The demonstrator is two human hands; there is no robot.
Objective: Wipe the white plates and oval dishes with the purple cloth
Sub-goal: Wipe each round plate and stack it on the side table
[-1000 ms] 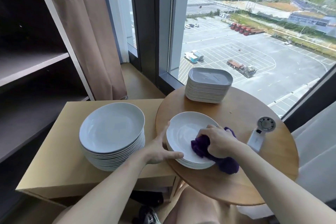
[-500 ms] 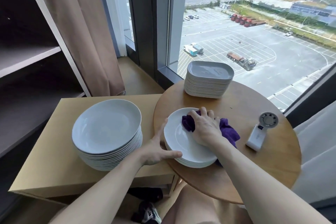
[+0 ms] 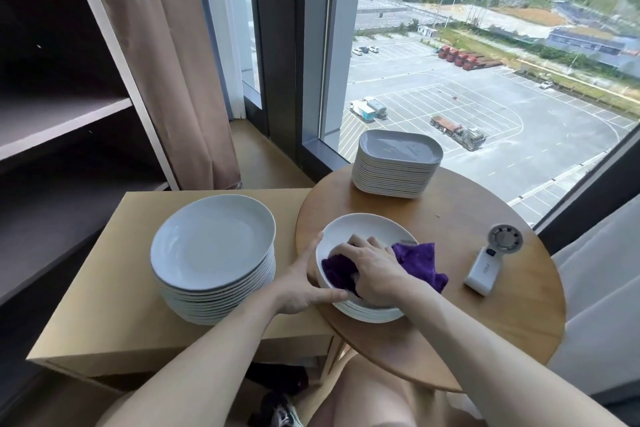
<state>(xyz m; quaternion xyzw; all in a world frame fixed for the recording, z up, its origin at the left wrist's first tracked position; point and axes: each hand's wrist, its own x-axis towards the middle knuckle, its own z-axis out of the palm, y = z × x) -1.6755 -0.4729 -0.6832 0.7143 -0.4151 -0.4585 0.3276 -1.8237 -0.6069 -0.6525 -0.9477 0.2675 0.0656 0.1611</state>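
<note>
On my feed both forearms run bare to the picture's edge, and the left hand [image 3: 304, 284] and right hand [image 3: 374, 270] are bare as well. Bare legs [image 3: 374, 399] fill the bottom, with one dark shoe [image 3: 285, 412] beside them, its white markings blurred.

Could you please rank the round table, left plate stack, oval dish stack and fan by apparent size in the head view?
Round table
Left plate stack
Oval dish stack, farther away, so those two are unsure
Fan
</note>
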